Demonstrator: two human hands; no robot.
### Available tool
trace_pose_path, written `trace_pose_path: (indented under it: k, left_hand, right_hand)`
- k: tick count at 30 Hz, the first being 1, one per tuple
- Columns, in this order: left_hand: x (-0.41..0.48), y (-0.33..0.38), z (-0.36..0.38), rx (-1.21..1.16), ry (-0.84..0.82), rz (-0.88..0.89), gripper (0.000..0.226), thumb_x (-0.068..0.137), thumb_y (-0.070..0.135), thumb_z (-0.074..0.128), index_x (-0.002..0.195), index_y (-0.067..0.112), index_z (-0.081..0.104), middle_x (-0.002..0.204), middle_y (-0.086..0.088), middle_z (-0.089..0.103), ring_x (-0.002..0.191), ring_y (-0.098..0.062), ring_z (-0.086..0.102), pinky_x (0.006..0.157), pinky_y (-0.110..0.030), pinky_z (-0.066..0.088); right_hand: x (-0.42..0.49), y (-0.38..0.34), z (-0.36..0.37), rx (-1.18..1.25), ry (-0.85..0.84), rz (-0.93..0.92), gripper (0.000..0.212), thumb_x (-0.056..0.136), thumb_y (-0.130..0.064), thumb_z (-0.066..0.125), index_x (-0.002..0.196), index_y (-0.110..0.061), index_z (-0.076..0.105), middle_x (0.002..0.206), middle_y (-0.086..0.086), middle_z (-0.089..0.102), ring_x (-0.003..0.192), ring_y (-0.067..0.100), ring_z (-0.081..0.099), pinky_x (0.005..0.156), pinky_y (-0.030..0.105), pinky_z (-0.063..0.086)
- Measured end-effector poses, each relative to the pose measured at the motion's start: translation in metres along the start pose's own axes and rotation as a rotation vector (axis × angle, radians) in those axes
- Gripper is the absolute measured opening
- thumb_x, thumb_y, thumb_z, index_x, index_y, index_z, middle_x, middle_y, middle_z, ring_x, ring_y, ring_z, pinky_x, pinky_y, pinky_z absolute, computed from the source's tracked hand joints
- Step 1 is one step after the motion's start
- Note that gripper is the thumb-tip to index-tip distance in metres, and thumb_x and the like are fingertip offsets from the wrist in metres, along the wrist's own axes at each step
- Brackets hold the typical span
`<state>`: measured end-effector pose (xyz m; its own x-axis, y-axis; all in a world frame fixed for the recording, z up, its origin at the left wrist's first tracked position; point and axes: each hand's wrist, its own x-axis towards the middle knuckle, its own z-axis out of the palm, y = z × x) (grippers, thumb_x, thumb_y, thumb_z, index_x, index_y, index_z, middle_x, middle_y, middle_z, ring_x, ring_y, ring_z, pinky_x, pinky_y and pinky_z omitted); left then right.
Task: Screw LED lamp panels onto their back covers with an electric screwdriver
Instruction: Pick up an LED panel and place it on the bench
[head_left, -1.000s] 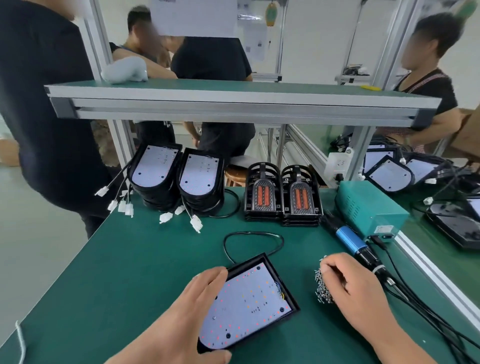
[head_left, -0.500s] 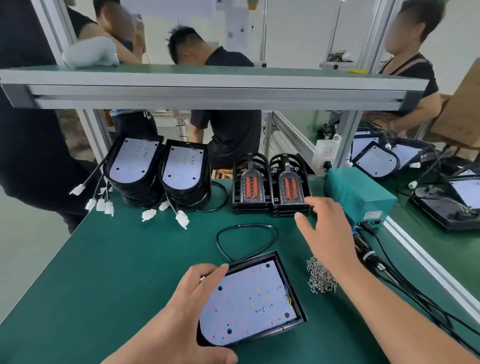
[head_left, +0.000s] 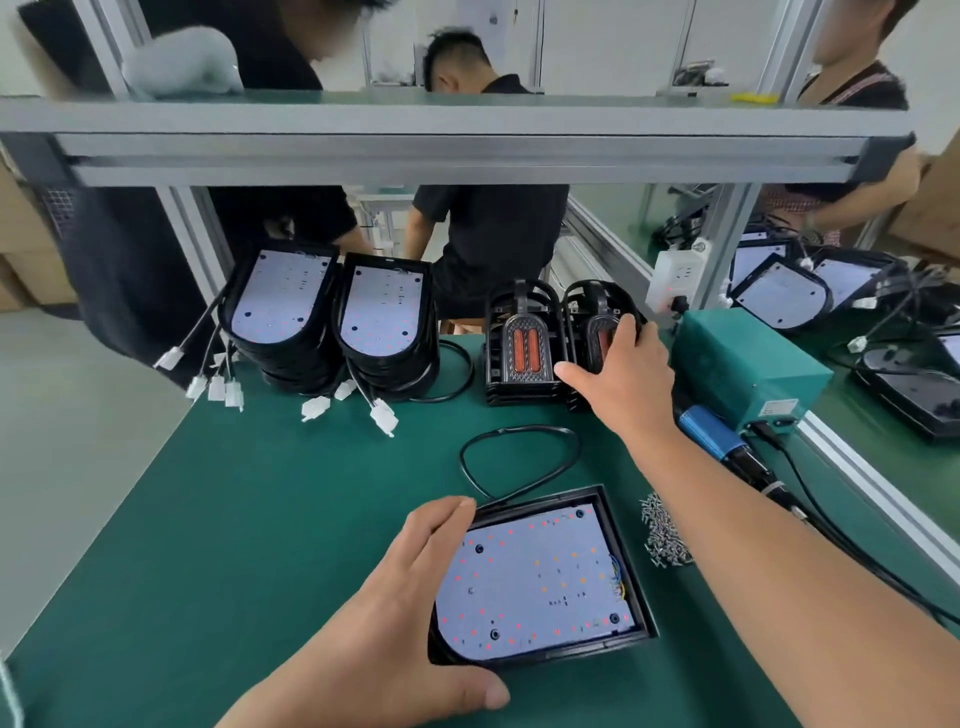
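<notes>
Green worktop (head_left: 260, 519), assembly line, other workers beyond the far edge. Item: LED lamp panel (head_left: 535, 582), seated in its back cover (head_left: 545, 653) near the near edge; left hand (head_left: 395, 613) grips the cover's left side. Right hand (head_left: 623, 374): fingers curled over the black housing stack (head_left: 524, 348) at the far edge. Electric screwdriver (head_left: 711, 431) lies unheld by the right edge, with loose screws (head_left: 665, 535) just beside the cover. Step, judged: fetching parts, fastening not begun. Next calls for a screw and the driver.
</notes>
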<state>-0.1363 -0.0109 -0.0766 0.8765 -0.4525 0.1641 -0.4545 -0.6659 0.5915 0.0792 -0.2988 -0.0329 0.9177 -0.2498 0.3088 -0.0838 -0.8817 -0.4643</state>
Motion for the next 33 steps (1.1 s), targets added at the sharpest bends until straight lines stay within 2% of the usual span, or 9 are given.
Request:
trace_pose_path:
  k: [4, 8, 12, 14, 16, 18, 21, 25, 33]
  left_hand:
    - [0.000, 0.003, -0.001, 0.010, -0.006, -0.001, 0.136, 0.058, 0.083, 0.080, 0.154, 0.063, -0.014, 0.164, 0.033, -0.003, 0.152, 0.013, 0.008, 0.107, -0.017, 0.036]
    - [-0.002, 0.003, 0.000, -0.024, 0.002, -0.024, 0.132, 0.062, 0.077, 0.082, 0.155, 0.064, -0.010, 0.165, 0.036, -0.003, 0.152, 0.014, 0.006, 0.112, -0.018, 0.030]
    - [-0.002, 0.001, -0.001, -0.059, 0.020, -0.051, 0.135, 0.059, 0.073, 0.087, 0.158, 0.061, -0.004, 0.167, 0.034, 0.003, 0.154, 0.011, 0.008, 0.119, -0.026, 0.030]
    - [-0.002, 0.001, -0.002, -0.080, 0.021, -0.059, 0.136, 0.058, 0.069, 0.090, 0.160, 0.059, -0.001, 0.167, 0.031, 0.009, 0.156, 0.006, 0.012, 0.122, -0.032, 0.031]
    - [-0.001, 0.002, -0.004, -0.095, 0.013, -0.063, 0.137, 0.058, 0.066, 0.091, 0.160, 0.057, 0.000, 0.166, 0.031, 0.014, 0.155, 0.005, 0.015, 0.122, -0.032, 0.031]
    - [0.000, 0.003, -0.005, -0.111, 0.007, -0.061, 0.139, 0.059, 0.064, 0.093, 0.162, 0.054, 0.001, 0.165, 0.031, 0.018, 0.155, 0.005, 0.017, 0.123, -0.029, 0.030]
    - [0.000, 0.004, -0.006, -0.138, 0.015, -0.056, 0.141, 0.058, 0.058, 0.095, 0.162, 0.053, 0.001, 0.165, 0.034, 0.020, 0.154, 0.007, 0.019, 0.122, -0.023, 0.027]
    - [-0.002, 0.006, -0.006, -0.135, 0.020, -0.067, 0.138, 0.058, 0.059, 0.093, 0.151, 0.068, -0.009, 0.157, 0.050, 0.011, 0.148, 0.021, 0.013, 0.109, 0.003, 0.015]
    - [0.003, 0.004, -0.006, -0.090, 0.013, 0.039, 0.117, 0.067, 0.059, 0.092, 0.158, 0.058, 0.018, 0.163, 0.034, 0.019, 0.154, 0.005, 0.023, 0.119, -0.010, 0.023]
  right_hand:
    - [-0.002, 0.004, 0.002, 0.105, 0.035, 0.007, 0.107, 0.091, -0.063, 0.070, 0.166, -0.007, 0.020, 0.167, 0.026, 0.029, 0.151, 0.046, 0.031, 0.122, 0.062, 0.029]
    - [-0.012, 0.014, -0.013, 0.246, 0.064, -0.048, 0.099, 0.089, -0.057, 0.071, 0.164, -0.012, 0.024, 0.168, 0.014, 0.032, 0.152, 0.036, 0.029, 0.124, 0.056, 0.028]
    - [-0.053, 0.024, -0.042, 0.426, 0.003, -0.252, 0.064, 0.081, -0.056, 0.073, 0.133, -0.037, 0.041, 0.127, -0.017, 0.045, 0.117, 0.009, 0.044, 0.102, 0.028, 0.037]
    - [-0.085, 0.029, -0.059, 0.505, -0.101, -0.383, 0.066, 0.080, -0.052, 0.076, 0.135, -0.045, 0.039, 0.130, -0.034, 0.043, 0.122, -0.002, 0.047, 0.100, 0.019, 0.040]
    - [-0.116, 0.039, -0.073, 0.522, -0.228, -0.515, 0.085, 0.080, -0.048, 0.080, 0.155, -0.039, 0.039, 0.152, -0.030, 0.039, 0.143, -0.003, 0.040, 0.115, 0.020, 0.040]
    - [-0.140, 0.047, -0.083, 0.466, -0.338, -0.650, 0.097, 0.081, -0.040, 0.083, 0.165, -0.027, 0.036, 0.171, -0.016, 0.027, 0.159, 0.010, 0.027, 0.127, 0.028, 0.027]
    - [-0.165, 0.048, -0.094, 0.375, -0.463, -0.751, 0.094, 0.083, -0.034, 0.084, 0.164, -0.022, 0.039, 0.175, -0.009, 0.022, 0.162, 0.019, 0.022, 0.128, 0.042, 0.027]
    - [-0.177, 0.045, -0.095, 0.220, -0.501, -0.867, 0.081, 0.086, -0.041, 0.080, 0.159, -0.023, 0.050, 0.175, -0.008, 0.021, 0.160, 0.018, 0.021, 0.129, 0.036, 0.020]
    - [-0.164, 0.037, -0.087, 0.074, -0.535, -1.078, 0.066, 0.092, -0.043, 0.074, 0.154, -0.030, 0.056, 0.176, -0.004, 0.024, 0.164, 0.018, 0.014, 0.131, 0.040, 0.006]
